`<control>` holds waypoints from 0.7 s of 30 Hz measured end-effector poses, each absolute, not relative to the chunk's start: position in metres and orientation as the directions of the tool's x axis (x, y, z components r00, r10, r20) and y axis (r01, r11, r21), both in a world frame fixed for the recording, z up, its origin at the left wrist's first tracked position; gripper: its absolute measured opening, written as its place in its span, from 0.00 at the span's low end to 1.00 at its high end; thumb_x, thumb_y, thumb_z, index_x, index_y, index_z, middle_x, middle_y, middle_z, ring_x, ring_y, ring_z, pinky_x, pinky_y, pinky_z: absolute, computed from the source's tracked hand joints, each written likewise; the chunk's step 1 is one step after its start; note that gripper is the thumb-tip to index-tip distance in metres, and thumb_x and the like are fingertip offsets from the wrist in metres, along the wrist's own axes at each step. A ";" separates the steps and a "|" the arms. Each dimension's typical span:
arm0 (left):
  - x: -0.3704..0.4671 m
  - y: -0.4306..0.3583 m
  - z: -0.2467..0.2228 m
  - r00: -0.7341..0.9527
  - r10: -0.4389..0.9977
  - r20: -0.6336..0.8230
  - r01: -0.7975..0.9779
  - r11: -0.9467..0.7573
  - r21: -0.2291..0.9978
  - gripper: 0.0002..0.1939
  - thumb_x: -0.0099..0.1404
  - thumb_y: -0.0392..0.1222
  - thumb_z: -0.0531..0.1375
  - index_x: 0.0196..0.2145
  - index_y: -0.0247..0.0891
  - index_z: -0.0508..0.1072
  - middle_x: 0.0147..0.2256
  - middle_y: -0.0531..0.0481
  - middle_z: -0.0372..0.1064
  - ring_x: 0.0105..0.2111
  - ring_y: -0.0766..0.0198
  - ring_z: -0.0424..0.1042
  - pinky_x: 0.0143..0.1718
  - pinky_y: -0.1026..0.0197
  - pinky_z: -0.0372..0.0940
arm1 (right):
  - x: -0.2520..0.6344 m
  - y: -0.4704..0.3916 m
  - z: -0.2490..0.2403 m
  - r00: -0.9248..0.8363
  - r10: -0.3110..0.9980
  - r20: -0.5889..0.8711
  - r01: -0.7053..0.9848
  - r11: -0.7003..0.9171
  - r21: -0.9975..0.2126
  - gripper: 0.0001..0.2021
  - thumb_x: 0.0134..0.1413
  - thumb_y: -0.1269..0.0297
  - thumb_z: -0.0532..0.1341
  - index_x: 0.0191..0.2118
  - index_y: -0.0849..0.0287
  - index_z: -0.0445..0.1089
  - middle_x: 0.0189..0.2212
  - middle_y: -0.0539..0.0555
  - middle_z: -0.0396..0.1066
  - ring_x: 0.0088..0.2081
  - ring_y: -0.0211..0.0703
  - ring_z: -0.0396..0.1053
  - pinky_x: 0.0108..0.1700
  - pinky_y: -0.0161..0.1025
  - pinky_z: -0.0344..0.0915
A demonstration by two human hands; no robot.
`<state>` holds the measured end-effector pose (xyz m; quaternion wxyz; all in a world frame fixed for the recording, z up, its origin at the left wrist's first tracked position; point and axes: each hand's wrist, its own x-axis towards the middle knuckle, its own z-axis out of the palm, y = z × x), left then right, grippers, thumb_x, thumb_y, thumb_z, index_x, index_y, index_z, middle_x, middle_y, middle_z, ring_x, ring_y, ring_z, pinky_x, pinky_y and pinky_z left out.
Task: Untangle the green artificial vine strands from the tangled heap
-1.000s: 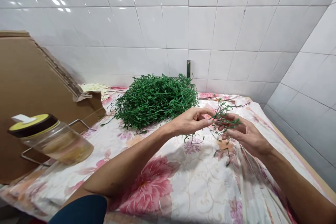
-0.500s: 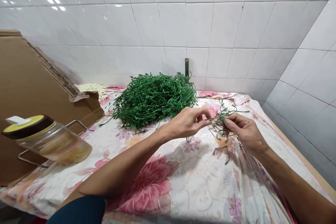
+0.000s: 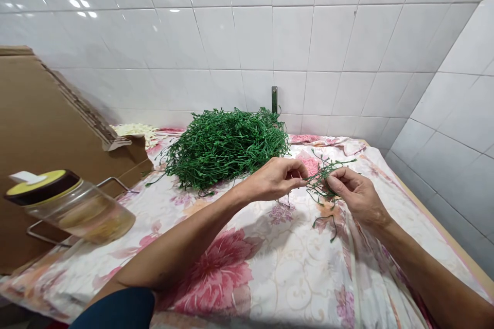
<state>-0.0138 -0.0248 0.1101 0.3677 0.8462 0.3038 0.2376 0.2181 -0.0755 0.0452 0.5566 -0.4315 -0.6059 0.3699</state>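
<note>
A small bunch of thin green artificial stems [image 3: 320, 180] with little bud-like tips is held up over the floral cloth. My right hand [image 3: 358, 193] pinches the bunch between thumb and fingers at its right side. At the bunch's left side my left hand [image 3: 280, 179] is closed, thumb against forefinger, on a strand of the stems. One dark strand hangs below the left fingers, and a loose stem dangles under the bunch. Behind my left hand lies a big tangled heap of the same green stems [image 3: 227, 146]. The fingertips partly hide what they grip.
Floral cloth [image 3: 297, 277] covers the table. On the left stand a clear jar [image 3: 96, 216] with a yellow-and-brown lid and a cardboard box [image 3: 42, 113]. Pale small pieces [image 3: 137, 131] lie behind the box. A metal bracket [image 3: 275, 100] is near the white tiled wall [image 3: 293, 36].
The bunch has shifted slightly and its upper stems are arranged differently. My right hand has moved a little to the left; my left hand stays almost in place.
</note>
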 end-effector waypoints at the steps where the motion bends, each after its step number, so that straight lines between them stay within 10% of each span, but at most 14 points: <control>1: -0.013 -0.024 0.110 0.704 0.690 0.166 0.326 -0.522 0.788 0.09 0.64 0.43 0.63 0.36 0.34 0.76 0.27 0.52 0.67 0.27 0.67 0.63 0.29 0.66 0.57 | 0.218 -0.075 0.045 -0.012 0.935 0.355 0.103 0.355 -0.929 0.16 0.59 0.48 0.67 0.34 0.58 0.72 0.28 0.51 0.70 0.30 0.39 0.66 0.34 0.37 0.68; 21: -0.008 -0.015 0.097 0.807 0.584 -0.091 0.293 -0.260 0.920 0.26 0.59 0.61 0.67 0.22 0.35 0.66 0.20 0.57 0.48 0.22 0.72 0.45 0.23 0.62 0.39 | 0.219 -0.075 0.049 -0.008 0.971 0.238 0.078 0.238 -0.968 0.19 0.55 0.46 0.69 0.31 0.59 0.73 0.26 0.50 0.69 0.27 0.37 0.66 0.28 0.35 0.66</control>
